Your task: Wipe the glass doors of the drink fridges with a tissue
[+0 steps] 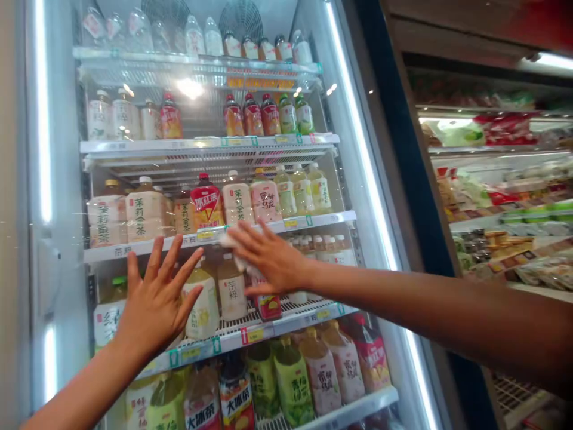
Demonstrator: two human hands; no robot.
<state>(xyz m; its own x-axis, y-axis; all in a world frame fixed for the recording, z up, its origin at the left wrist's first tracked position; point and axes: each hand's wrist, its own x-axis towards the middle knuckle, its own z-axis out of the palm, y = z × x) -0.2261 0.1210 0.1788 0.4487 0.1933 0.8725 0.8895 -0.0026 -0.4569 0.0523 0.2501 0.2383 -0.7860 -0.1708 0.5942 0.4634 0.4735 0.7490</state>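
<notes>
A glass fridge door (353,197) stands shut in front of shelves of bottled tea and juice. My left hand (154,301) lies flat against the glass at the lower left, fingers spread wide, holding nothing. My right hand (268,260) presses a white cloth (233,245) against the glass near the middle, fingers stretched over it. Behind the glass by my right hand are a red-labelled bottle (206,203) and pale tea bottles (235,200).
The fridge's white frame (49,239) with a light strip runs down the left. A dark door post (403,179) divides it from an open chilled case (501,197) of packaged foods on the right. Green and orange bottles (290,382) fill the bottom shelf.
</notes>
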